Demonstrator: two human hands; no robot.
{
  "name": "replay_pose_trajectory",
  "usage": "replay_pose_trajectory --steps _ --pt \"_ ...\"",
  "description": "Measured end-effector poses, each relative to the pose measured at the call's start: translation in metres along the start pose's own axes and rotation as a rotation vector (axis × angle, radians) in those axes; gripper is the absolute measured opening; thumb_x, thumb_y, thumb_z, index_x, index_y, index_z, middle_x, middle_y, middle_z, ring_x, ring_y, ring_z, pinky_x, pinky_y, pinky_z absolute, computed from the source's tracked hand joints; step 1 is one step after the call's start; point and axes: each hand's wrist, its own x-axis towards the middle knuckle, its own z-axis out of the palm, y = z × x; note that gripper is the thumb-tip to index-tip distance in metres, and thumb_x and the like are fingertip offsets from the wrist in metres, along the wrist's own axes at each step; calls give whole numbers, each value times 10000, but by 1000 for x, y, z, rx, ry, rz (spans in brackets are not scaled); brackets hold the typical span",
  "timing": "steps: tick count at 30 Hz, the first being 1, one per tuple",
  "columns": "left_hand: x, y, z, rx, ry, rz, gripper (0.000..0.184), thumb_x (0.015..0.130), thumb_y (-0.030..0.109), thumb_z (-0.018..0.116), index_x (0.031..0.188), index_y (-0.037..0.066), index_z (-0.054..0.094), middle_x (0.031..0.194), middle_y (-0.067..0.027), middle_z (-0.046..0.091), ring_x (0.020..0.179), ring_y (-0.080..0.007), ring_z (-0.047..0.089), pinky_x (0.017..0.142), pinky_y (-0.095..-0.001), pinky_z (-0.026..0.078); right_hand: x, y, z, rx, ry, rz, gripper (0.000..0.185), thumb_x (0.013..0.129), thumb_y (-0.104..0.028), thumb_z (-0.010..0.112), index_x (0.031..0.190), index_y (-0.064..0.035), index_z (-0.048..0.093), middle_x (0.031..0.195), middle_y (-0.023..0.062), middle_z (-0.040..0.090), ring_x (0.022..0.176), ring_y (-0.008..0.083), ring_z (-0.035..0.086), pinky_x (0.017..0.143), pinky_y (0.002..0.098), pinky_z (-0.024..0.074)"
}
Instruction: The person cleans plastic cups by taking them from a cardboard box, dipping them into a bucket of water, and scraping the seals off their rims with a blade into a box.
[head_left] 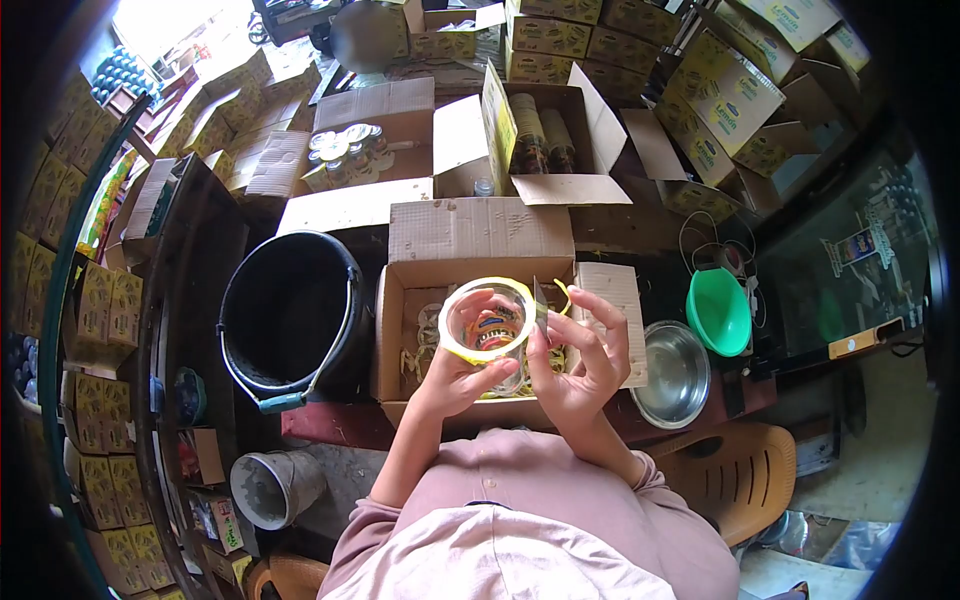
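My left hand (pixel 452 382) is closed around a clear plastic jar (pixel 492 358) with a pale yellow rim and a printed label, its mouth tilted up towards me. Beside the rim, my right hand (pixel 588 362) pinches a thin, flat grey blade (pixel 540 303) between thumb and fingers, close against the jar. A curled yellow strip (pixel 563 298) stands out near the right index finger; I cannot tell whether it is still joined to the rim. Both hands are over an open cardboard box (pixel 480 228), which has yellow strips lying inside.
A black bucket (pixel 238 325) stands left of the box. On the right are a steel bowl (pixel 672 395) and a green bowl (pixel 718 312). Behind, open cartons hold lidded jars (pixel 345 150) and stacked cups (pixel 527 125). A grey bucket (pixel 275 492) and an orange chair (pixel 735 470) flank me.
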Motion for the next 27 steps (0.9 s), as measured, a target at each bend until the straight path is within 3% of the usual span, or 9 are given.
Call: replay_pose_trajectory --steps 11,17,20,27 --pt "0 3 -4 235 -79 70 722 706 41 699 1273 22 252 1145 -103 406 1067 -195 462 885 -308 415 4 1 -1 -38 -24 -2 230 639 53 673 853 -11 617 1061 150 526 597 113 590 527 207 493" --pt "-2 6 -7 144 -71 15 719 684 44 709 1262 19 283 1165 -108 372 1090 -208 449 889 -313 417 4 7 -2 53 -50 37 249 630 59 668 863 -18 625 1056 147 536 599 113 588 534 212 495" --pt "-3 3 -11 323 -112 81 713 667 62 719 1249 14 310 1172 -116 363 1100 -213 442 897 -318 412 3 8 -2 25 -54 42 254 628 63 665 862 -27 627 1059 146 537 609 117 592 540 215 498" --pt "-2 10 -3 23 -107 -58 682 691 61 675 1255 12 296 1177 -111 381 1095 -203 424 905 -317 397 6 8 -4 120 -34 151 239 635 57 659 853 -35 631 1087 154 516 680 151 629 568 226 515"
